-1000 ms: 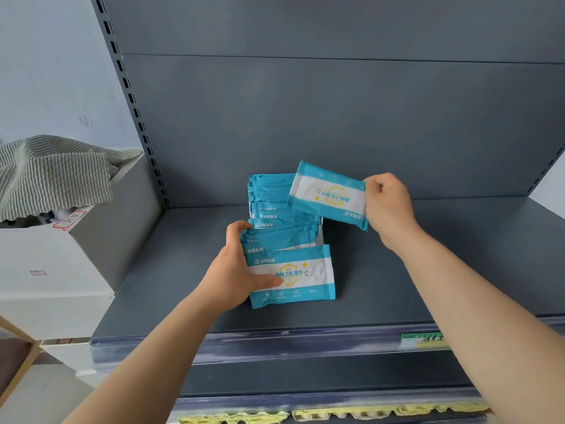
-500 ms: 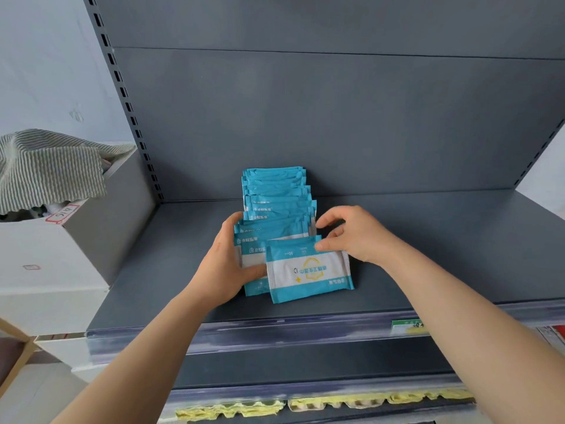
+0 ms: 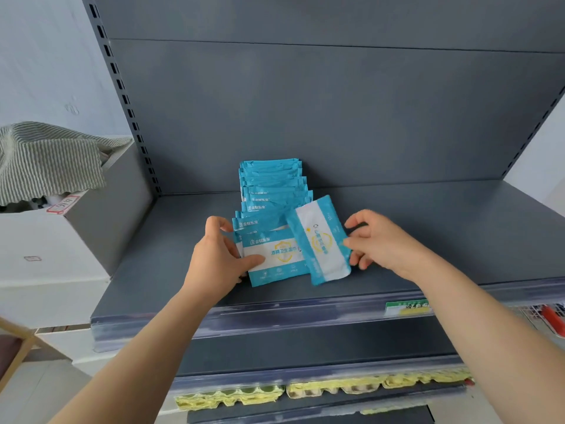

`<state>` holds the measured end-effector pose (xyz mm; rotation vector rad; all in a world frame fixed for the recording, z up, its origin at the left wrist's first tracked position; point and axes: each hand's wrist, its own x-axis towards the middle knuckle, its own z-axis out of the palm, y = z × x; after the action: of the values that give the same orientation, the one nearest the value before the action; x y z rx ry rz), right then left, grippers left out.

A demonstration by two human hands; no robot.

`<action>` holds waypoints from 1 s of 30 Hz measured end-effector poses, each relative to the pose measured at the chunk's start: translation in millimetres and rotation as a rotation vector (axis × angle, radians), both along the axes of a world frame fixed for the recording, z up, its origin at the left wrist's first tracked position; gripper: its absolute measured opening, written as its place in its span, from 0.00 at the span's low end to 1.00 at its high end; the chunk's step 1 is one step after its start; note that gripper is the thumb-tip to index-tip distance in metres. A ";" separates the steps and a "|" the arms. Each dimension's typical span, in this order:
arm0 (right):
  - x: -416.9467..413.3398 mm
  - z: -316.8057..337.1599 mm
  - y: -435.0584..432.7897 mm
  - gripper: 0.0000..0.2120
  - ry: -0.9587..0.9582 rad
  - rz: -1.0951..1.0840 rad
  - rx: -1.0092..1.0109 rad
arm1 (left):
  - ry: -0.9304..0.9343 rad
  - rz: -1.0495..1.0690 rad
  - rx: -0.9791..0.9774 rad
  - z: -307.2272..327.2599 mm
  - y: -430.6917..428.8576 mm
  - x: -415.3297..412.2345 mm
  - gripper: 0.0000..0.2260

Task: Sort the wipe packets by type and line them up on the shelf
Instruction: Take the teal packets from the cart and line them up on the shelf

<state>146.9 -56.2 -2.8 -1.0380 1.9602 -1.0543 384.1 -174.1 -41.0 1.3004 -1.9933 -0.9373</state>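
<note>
Teal glossy rectangular packet (image 3: 318, 240), right grip (image 3: 385, 243)

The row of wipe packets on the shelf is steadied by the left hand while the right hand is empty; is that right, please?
Not quite: in the head view the right hand pinches a tilted wipe packet rather than being empty. The left hand does steady the row of wipe packets on the shelf.

Head-worn; faces down, near shelf (image 3: 428, 240)
</note>
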 end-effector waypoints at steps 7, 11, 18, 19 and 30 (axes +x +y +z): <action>50.3 -15.8 3.3 0.22 -0.199 -0.001 0.067 | 0.102 -0.082 0.063 -0.8 12.7 0.6 0.31; 65.0 -18.7 -2.3 0.46 -0.093 0.010 0.088 | -0.062 -0.155 0.025 -1.0 17.3 -2.8 0.42; 47.8 -9.7 -2.7 0.23 0.458 0.044 -0.057 | -0.067 -0.142 -0.002 1.8 7.6 4.0 0.35; 47.4 -11.4 -2.5 0.16 0.485 0.038 -0.055 | -0.035 -0.131 0.004 1.3 7.7 5.0 0.33; 52.6 -19.4 -23.8 0.20 0.324 0.032 -0.006 | 0.006 -0.120 0.014 7.4 2.3 -1.1 0.39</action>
<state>199.5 -80.0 -22.2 -1.3051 2.1855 -0.9191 383.0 -171.8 -33.6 1.1950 -2.0826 -1.0115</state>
